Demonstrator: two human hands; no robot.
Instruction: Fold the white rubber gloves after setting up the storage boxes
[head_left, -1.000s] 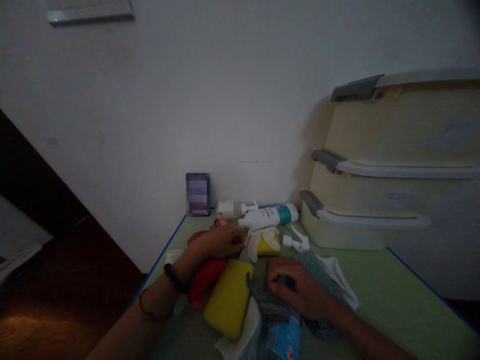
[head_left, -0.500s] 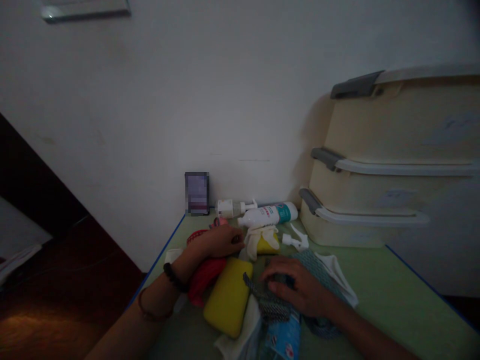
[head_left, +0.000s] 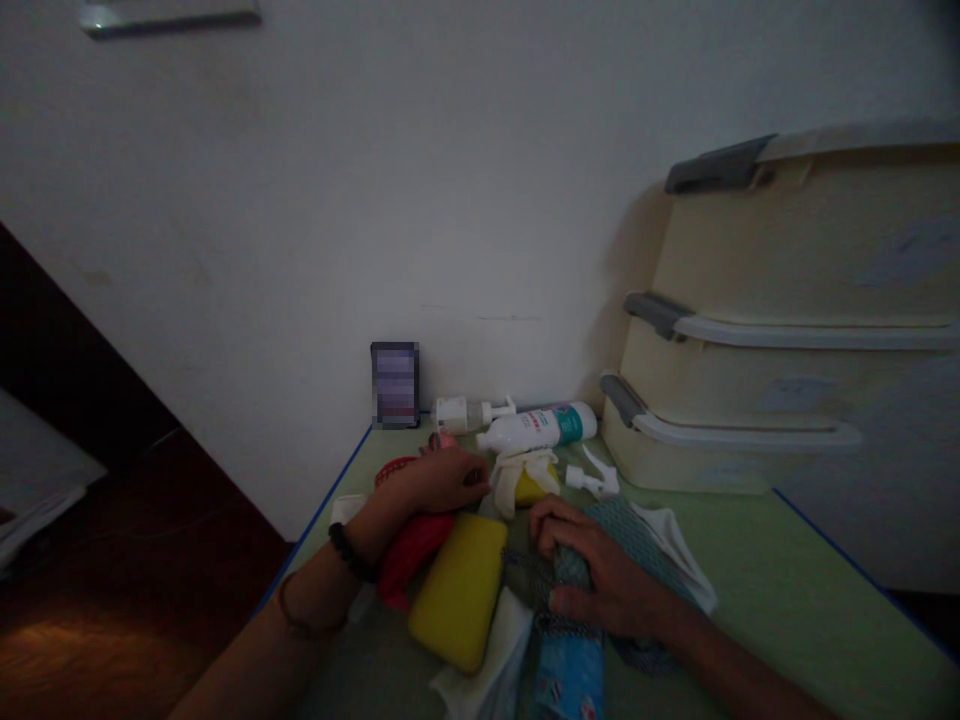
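The right hand point(head_left: 592, 570), fingers curled, lies over the patterned cloth point(head_left: 540, 590), seemingly touching it.

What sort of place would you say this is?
Probably a room in a home, perhaps a storage or utility corner: stacked lidded bins by a plain wall, and a green-topped table with cleaning things such as a yellow sponge.

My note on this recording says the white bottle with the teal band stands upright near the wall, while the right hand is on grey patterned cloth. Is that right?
Not quite: the head view shows the white bottle with the teal band lying on its side near the wall. The right hand is indeed on grey patterned cloth.
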